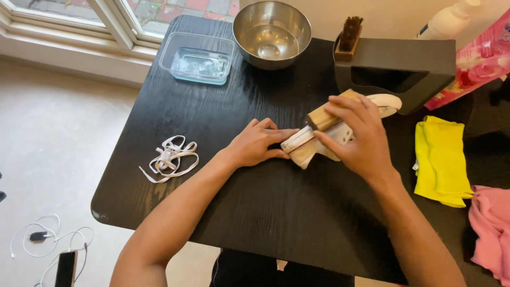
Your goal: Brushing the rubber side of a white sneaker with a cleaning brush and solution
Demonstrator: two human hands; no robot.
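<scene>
— Where your head camera looks down on the black table (276, 212), what do your hands have?

— Your right hand (357, 139) is closed around a wooden-backed brush (324, 116), pressing it on a white shoe (340, 133) that lies on its side at frame centre. Your left hand (256, 144) lies flat, fingers narrow and together, steadying the shoe's near end.

— And around you?

— Loose white laces (170, 158) lie in a tangle at left centre, well apart from your left hand. At upper centre a steel bowl (272, 32) stands just beside a clear plastic tub (198, 57). A second brush (349, 37) rests on a dark stand (404, 66) at upper right. A yellow cloth (440, 159) and a pink cloth (491, 228) lie at the right edge.

— Which part of the shoe is the brush on?

— Probably the sole edge; your fingers hide it.
</scene>
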